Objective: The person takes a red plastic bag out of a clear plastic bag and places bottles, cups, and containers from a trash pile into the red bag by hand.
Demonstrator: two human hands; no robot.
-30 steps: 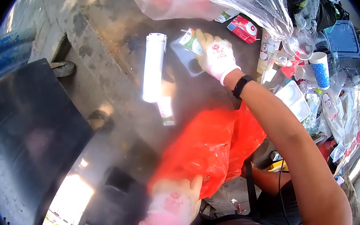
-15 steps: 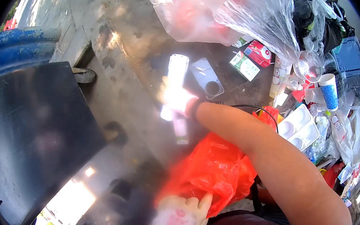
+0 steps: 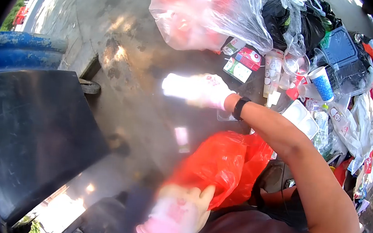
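My left hand [image 3: 179, 209], in a white and pink glove, is closed on the edge of a red plastic bag [image 3: 223, 159] low in the middle. My right hand [image 3: 209, 90], in a similar glove and with a black band at the wrist, reaches out above the ground. Its fingers are closed round a white, elongated object [image 3: 174, 85], so washed out by glare that I cannot tell its kind. Partly hidden beneath my right wrist lies a clear plastic piece [image 3: 225, 116]. A small pink and white item [image 3: 181, 135] rests left of the red bag.
A pile of waste fills the right: black bags [image 3: 314, 27], a blue patterned cup [image 3: 322, 83], a white tray [image 3: 301, 117] and drink cartons [image 3: 237, 70]. A large clear bag [image 3: 183, 20] stands at the top. Leftward are a black panel [image 3: 35, 132] and a blue drum [image 3: 25, 54].
My right hand has swung the white object from upright to sideways and now covers most of the clear plastic piece. My left hand keeps hold of the red bag. The view has shifted slightly.
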